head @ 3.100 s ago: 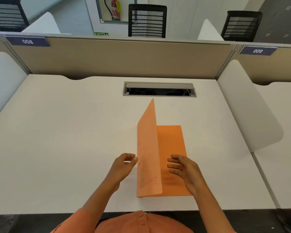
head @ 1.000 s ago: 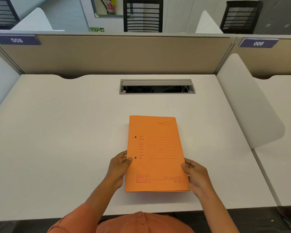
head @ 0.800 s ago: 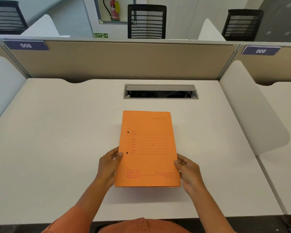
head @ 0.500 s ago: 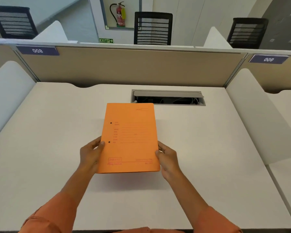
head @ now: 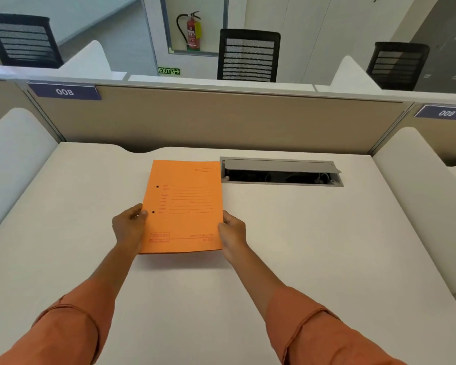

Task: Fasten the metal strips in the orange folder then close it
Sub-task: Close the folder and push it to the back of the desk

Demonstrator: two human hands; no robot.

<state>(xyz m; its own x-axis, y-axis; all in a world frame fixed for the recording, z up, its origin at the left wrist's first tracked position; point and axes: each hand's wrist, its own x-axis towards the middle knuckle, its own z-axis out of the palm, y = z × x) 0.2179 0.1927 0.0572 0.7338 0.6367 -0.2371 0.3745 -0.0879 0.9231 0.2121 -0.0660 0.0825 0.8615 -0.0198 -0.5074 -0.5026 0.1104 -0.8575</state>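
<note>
The orange folder (head: 184, 206) is closed, its printed front cover facing up, with two small holes near its left edge. It is held slightly above the white desk (head: 313, 246) and casts a shadow below its near edge. My left hand (head: 129, 227) grips its left edge with the thumb on the cover. My right hand (head: 232, 233) grips its lower right edge. The metal strips are hidden inside the folder.
A grey cable hatch (head: 281, 171) with its lid raised lies in the desk just right of the folder's far corner. A beige partition (head: 221, 119) closes the far side. White side dividers (head: 416, 196) stand at left and right. Black chairs stand beyond.
The front cover went from standing open to closed. Both hands then took the folder by its sides and carried it away from me and to the left, lifted off the desk.
</note>
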